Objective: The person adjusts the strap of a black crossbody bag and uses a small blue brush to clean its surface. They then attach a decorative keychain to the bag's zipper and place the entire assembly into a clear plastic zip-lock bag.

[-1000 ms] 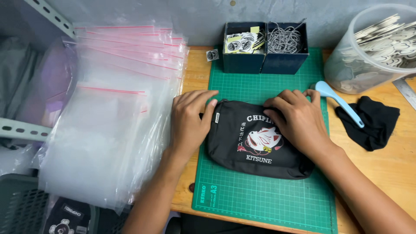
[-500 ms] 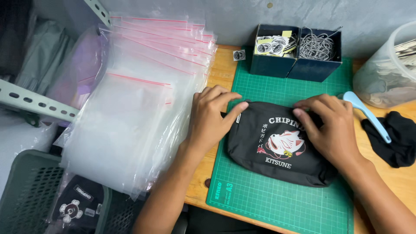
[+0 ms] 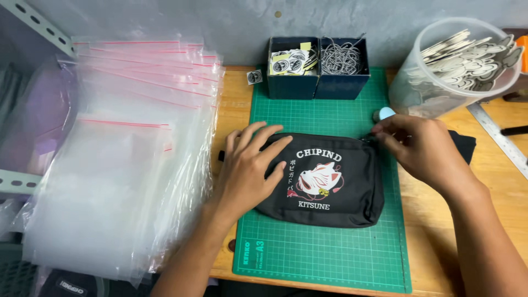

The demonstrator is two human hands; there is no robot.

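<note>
From the head camera, a black fabric zip pouch with a fox-mask print (image 3: 324, 181) lies flat on a green gridded cutting mat (image 3: 330, 250), which sits on a pale wooden tabletop (image 3: 498, 181); the left hand (image 3: 250, 170) lies palm-down with its fingers spread over the pouch's left end, pressing it flat; the right hand (image 3: 423, 148) is at the pouch's upper right corner, thumb and fingertips pinched together there — on something too small to make out. Just behind the right hand a light-blue plastic handle tip (image 3: 383, 114) shows, and a piece of black cloth (image 3: 465, 146) lies partly hidden beneath the hand. At the back edge of the mat stand two dark-blue open boxes (image 3: 319, 82); the left one holds round printed stickers, the right one a tangle of metal ball chains. To the right stands a clear round plastic tub of flat cut-out shapes (image 3: 456, 66); to the left of the mat — overhanging the table edge — lies a fanned stack of clear zip bags with red seal strips (image 3: 121, 159).
</note>
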